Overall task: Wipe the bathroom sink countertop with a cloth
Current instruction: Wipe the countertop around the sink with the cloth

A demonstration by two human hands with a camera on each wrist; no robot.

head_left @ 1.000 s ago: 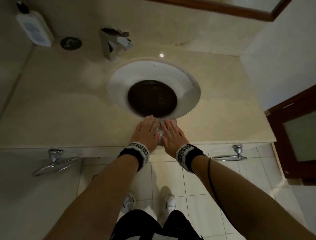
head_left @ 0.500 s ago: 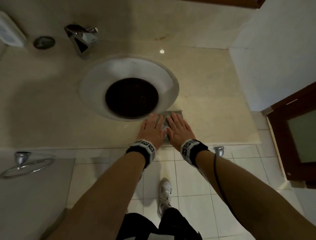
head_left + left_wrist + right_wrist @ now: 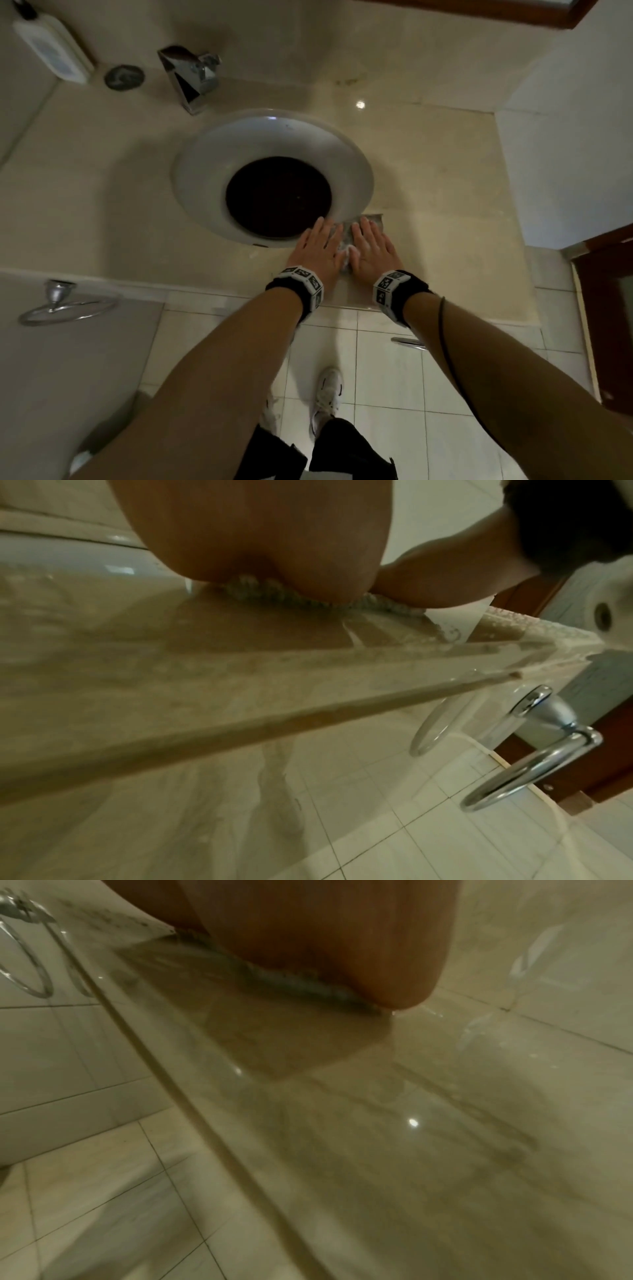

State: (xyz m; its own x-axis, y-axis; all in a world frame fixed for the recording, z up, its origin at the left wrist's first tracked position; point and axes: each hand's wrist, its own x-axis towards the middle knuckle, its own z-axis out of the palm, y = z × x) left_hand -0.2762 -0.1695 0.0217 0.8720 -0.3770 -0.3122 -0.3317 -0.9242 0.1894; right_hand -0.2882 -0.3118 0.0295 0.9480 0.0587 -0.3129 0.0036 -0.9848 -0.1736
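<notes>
While both hands press flat, the cloth lies under straight fingers — beside the sink.

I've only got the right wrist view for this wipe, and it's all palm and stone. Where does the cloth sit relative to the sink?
Observer: The cloth lies on the countertop just off the sink's near right rim, close to the front edge.
Operator: Is the left hand on it as well?
Observer: Yes. The left hand lies flat beside the right hand, fingers straight, both pressing the cloth.
Operator: Anything standing further back that I should watch for?
Observer: A white bottle stands in the far left corner, left of the faucet.
</notes>
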